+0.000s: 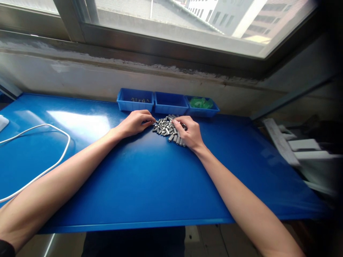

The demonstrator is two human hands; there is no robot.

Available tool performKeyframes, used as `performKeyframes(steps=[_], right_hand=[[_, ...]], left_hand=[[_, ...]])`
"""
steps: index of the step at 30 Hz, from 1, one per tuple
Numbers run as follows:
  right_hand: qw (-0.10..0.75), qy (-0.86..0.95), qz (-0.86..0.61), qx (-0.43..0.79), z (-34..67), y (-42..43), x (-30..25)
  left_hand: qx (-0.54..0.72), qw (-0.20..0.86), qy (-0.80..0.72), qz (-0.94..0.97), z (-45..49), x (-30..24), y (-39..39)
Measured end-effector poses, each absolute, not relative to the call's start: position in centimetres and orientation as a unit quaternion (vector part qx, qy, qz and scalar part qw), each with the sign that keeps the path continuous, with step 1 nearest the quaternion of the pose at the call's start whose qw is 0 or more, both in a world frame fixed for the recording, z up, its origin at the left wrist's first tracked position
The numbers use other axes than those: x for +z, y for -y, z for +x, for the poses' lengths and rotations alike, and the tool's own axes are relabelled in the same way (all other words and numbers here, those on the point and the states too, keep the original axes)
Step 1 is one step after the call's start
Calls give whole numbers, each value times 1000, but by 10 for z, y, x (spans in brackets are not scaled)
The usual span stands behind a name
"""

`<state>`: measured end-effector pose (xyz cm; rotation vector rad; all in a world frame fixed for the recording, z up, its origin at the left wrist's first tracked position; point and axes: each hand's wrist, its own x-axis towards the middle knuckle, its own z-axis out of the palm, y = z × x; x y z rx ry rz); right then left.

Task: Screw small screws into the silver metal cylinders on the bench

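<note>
A pile of small shiny metal pieces (164,127), some short and some longer like cylinders or sleeves, lies on the blue table (150,178). At the pile's left edge is my left hand (137,122), its thumb and forefinger pinched together. A small metal part seems to sit at those fingertips, too tiny to name. My right hand (189,133) rests over the right side of the pile with fingers curled, hiding part of it. Something dark and rounded shows inside its curl; whether it is gripped or lies beneath is unclear.
Behind the pile stand three blue bins: the left bin (136,106) holds small metal parts, the middle bin (171,108) shows a bare inside, the right bin (203,112) contains green material (200,103). A white cable (66,142) loops across the left. White objects (305,144) sit at right.
</note>
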<state>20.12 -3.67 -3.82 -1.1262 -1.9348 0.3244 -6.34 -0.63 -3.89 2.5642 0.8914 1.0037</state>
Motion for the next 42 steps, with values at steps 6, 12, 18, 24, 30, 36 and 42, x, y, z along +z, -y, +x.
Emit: performKeyframes(steps=[6,12,18,24,30,36,42], right_hand=[[426,774,-451,129,201,37,-38],[424,774,-453,130,201,37,-38],[423,775,-450,132,201,37,-37],[423,775,-450,136,201,37,-37],[421,775,-451,138,201,38,-36],[422,776,-449,135,201,38,-37],[419,778,-448,134,201,37,-37]], left_hand=[[406,163,-330,836,-58,-32,10],[436,240,-357,790,-57,-31,11],[441,293,-349,774,-57,-32,12],[531,313,-379,691,-55,-31,9],[621,285,-450,575,-62,-32,-3],[618,239,-437,608,-57,-32,2],[460,166,-352,798,-52,-33,12]])
